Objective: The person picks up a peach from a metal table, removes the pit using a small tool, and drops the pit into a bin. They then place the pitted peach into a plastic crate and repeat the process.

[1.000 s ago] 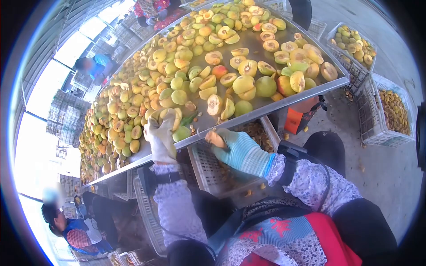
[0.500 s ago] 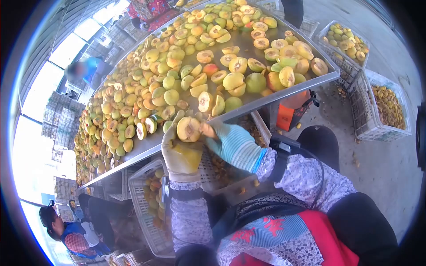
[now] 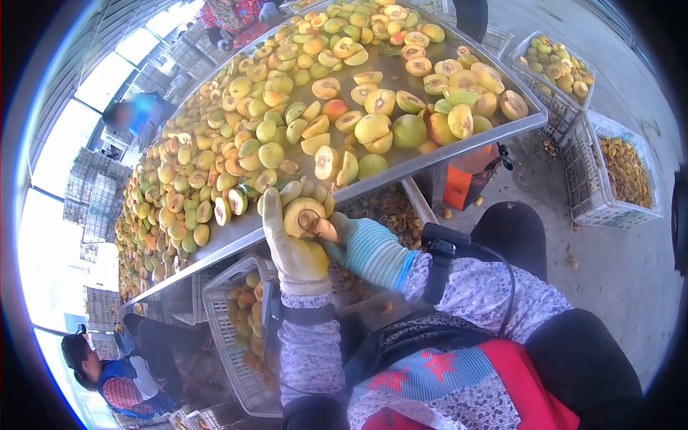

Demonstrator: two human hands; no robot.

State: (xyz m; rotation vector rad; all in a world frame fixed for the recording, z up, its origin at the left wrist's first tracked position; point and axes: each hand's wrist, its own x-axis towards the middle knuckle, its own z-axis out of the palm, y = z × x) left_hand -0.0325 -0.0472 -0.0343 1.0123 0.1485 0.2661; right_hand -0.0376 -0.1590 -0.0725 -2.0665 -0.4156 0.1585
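In my left hand (image 3: 297, 247), in a pale glove stained yellow, a peach half (image 3: 298, 216) is held with its cut face toward me. My right hand (image 3: 369, 245), in a striped blue-and-white glove, is closed at the fruit's lower right. A small tool with a thin curved loop (image 3: 309, 216) shows between its bare fingertips and meets the middle of the cut face; most of the tool is hidden by the fingers. Just beyond my hands, peach halves and whole peaches (image 3: 269, 155) are heaped on a metal-edged table (image 3: 437, 155).
Under the table stand a crate of peaches (image 3: 229, 351) and a container of brown scraps (image 3: 394, 215). To the right are crates of fruit (image 3: 559, 64) and dried-looking scraps (image 3: 625, 172), plus an orange-and-black bag (image 3: 462, 183). Other people (image 3: 132, 383) work at the left and far side.
The curved loop now shows in the middle of the peach half, with my right fingertips closer over it. My left fingers have straightened somewhat behind the fruit. The view has shifted slightly.
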